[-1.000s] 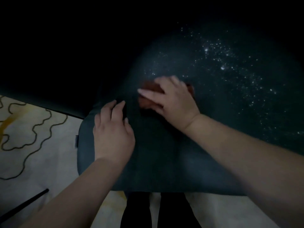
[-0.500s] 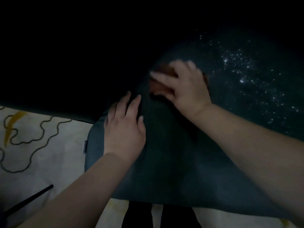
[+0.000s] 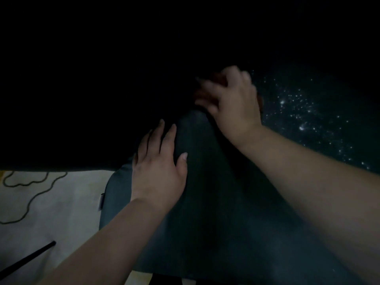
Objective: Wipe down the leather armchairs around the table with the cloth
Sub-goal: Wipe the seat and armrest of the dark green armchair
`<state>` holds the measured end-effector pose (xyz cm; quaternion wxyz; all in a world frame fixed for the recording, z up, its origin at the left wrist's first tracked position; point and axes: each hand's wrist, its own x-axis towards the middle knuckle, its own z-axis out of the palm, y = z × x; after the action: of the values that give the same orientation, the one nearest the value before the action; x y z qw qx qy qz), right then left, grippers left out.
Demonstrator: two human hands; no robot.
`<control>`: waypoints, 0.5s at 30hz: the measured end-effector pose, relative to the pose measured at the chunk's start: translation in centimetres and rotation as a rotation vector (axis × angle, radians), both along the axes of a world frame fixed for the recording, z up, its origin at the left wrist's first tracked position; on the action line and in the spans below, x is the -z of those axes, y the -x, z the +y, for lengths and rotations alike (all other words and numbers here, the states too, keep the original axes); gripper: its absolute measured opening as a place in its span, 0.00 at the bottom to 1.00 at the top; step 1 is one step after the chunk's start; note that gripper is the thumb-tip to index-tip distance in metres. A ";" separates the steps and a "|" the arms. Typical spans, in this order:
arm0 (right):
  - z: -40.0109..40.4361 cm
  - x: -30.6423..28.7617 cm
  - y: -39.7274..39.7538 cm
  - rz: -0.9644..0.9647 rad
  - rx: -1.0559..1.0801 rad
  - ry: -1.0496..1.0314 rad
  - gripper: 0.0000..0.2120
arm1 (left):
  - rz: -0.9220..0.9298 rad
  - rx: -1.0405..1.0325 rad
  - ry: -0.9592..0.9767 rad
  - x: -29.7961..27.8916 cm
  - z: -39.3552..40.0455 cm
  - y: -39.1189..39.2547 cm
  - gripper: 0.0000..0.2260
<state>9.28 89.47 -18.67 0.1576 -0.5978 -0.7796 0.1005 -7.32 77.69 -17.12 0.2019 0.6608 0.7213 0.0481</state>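
The scene is very dark. A dark teal armchair seat (image 3: 216,202) fills the middle and right, with white specks glinting at the right. My left hand (image 3: 160,169) lies flat on the seat's left part, fingers straight and spread. Farther back, my right hand (image 3: 232,101) presses a reddish-brown cloth (image 3: 202,95) against the seat; the fingers are spread over it and blurred. Most of the cloth is hidden under that hand.
A pale rug (image 3: 41,202) with black wavy lines and a yellow patch lies on the floor at the left. A thin black rod (image 3: 26,260) crosses the rug at the lower left. Everything above the seat is black.
My right hand has slid the cloth farther back and to the right over the seat. My left hand stays flat on the seat's left part, while the view has shifted.
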 end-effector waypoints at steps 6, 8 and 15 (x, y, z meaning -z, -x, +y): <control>-5.1 -0.3 -0.2 0.071 -0.018 0.038 0.25 | 0.012 0.018 0.030 -0.6 1.6 -0.7 0.28; -7.1 -0.4 -1.2 0.060 -0.119 0.060 0.28 | 0.004 0.031 0.045 -0.7 2.1 -1.0 0.28; 0.0 0.0 -1.9 -0.005 0.222 0.041 0.22 | -0.003 0.054 0.051 -0.6 3.1 -2.5 0.27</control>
<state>11.14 89.43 -18.66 0.1538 -0.6836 -0.7068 0.0968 -4.81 80.76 -16.57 0.2207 0.6746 0.7039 0.0253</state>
